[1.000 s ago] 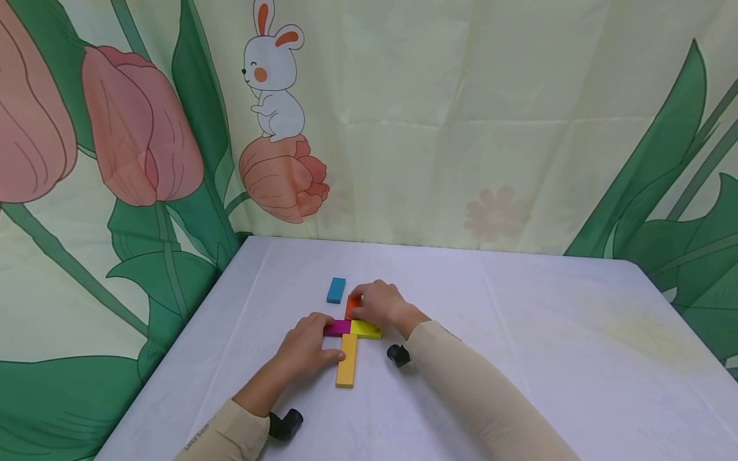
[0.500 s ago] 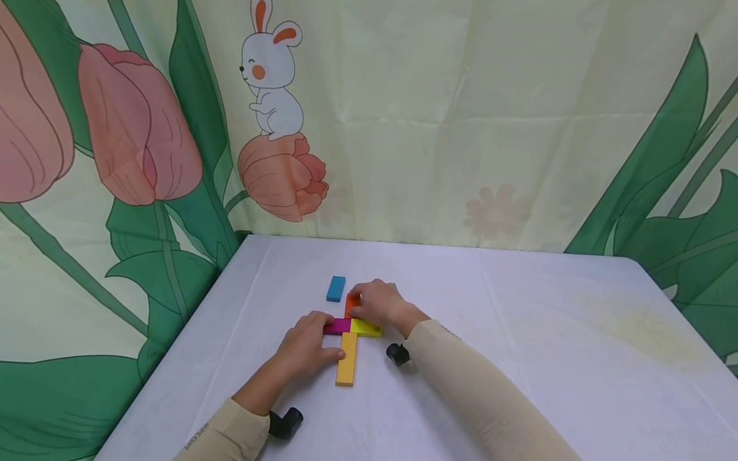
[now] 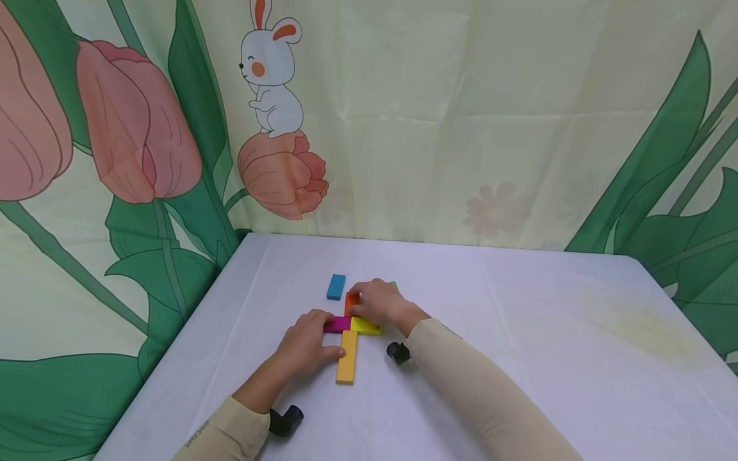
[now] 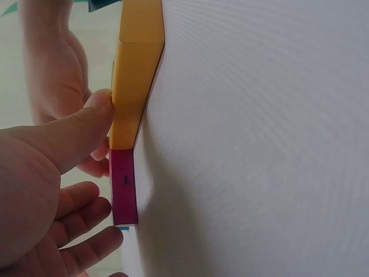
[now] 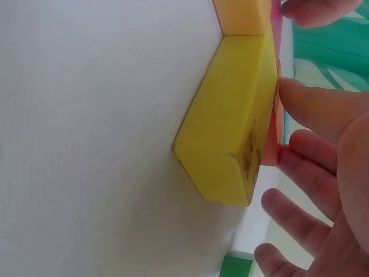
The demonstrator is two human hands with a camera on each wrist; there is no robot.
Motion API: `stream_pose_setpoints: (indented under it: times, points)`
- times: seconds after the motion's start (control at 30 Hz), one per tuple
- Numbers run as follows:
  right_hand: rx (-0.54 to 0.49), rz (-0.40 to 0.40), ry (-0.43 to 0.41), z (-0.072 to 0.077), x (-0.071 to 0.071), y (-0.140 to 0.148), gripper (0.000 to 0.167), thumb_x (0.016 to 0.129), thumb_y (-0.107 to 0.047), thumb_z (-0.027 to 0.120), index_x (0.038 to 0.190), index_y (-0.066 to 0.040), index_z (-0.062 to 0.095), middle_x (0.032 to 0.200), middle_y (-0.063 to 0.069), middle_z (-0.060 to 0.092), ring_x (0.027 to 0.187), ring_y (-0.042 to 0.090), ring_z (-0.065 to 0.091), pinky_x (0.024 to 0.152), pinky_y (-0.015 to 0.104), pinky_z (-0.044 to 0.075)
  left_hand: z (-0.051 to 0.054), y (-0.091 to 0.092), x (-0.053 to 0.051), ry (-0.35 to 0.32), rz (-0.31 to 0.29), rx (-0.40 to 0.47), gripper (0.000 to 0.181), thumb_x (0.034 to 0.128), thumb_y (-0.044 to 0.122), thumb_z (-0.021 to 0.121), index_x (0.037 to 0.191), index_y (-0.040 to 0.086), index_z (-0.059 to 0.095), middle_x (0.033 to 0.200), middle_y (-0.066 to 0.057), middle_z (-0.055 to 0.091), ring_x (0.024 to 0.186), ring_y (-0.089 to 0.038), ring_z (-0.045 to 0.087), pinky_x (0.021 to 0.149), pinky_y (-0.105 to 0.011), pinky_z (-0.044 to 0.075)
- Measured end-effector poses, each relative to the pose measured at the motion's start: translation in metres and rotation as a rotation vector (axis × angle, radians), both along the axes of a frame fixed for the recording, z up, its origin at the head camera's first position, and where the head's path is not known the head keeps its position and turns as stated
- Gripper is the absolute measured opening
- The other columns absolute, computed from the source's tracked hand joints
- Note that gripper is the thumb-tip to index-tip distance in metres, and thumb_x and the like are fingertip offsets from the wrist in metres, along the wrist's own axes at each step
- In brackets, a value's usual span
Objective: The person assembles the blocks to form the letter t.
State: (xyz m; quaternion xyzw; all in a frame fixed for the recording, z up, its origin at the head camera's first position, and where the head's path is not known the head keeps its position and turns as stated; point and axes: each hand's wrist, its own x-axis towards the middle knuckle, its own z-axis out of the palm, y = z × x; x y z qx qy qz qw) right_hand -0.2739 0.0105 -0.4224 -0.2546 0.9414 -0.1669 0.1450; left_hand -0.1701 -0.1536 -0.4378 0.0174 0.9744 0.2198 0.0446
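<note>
Several coloured blocks lie flat together on the white table. A magenta block (image 3: 339, 324) and a yellow block (image 3: 366, 327) sit end to end; an amber block (image 3: 346, 358) runs toward the person, an orange block (image 3: 348, 304) away. My left hand (image 3: 305, 342) rests its thumb on the amber block's left side, its fingers by the magenta block's outer end. My right hand (image 3: 377, 302) pinches the orange block, partly covering it. In the right wrist view, the thumb (image 5: 311, 107) and fingertips meet that block beyond the yellow block (image 5: 230, 109).
A blue block (image 3: 336, 287) lies alone behind the group. Beyond my right hand a green block (image 5: 236, 265) shows partly. A printed curtain (image 3: 519, 128) hangs behind the table's far edge (image 3: 438, 243).
Both hands and the blocks hold nearly the same places. The head view has tilted slightly, and more of the green block's edge shows behind my right hand.
</note>
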Motion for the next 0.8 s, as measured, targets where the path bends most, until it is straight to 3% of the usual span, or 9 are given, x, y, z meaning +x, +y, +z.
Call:
stream_pose_setpoints:
  times: [0.57, 0.8]
  points:
    - [-0.042, -0.014, -0.024, 0.0026, 0.0011, 0.0023, 0.040, 0.096, -0.026, 0.069, 0.135, -0.019, 0.064, 0.119, 0.006, 0.063, 0.108, 0.022, 0.053, 0.073, 0.021, 0.052, 0.0002, 0.0004, 0.0006, 0.006, -0.006, -0.002, 0.072, 0.0733, 0.032, 0.090, 0.131, 0.006, 0.055, 0.123, -0.011, 0.057, 0.113, -0.027, 0.053, 0.090, -0.043, 0.055]
    - [-0.053, -0.004, 0.002, 0.0012, 0.0022, 0.0046, 0.038, 0.096, -0.025, 0.068, 0.134, -0.019, 0.065, 0.122, 0.005, 0.064, 0.111, 0.022, 0.054, 0.078, 0.023, 0.052, 0.0005, 0.0010, 0.0013, 0.016, -0.010, -0.005, 0.072, 0.0736, 0.032, 0.090, 0.130, 0.006, 0.056, 0.122, -0.011, 0.057, 0.112, -0.027, 0.054, 0.090, -0.042, 0.055]
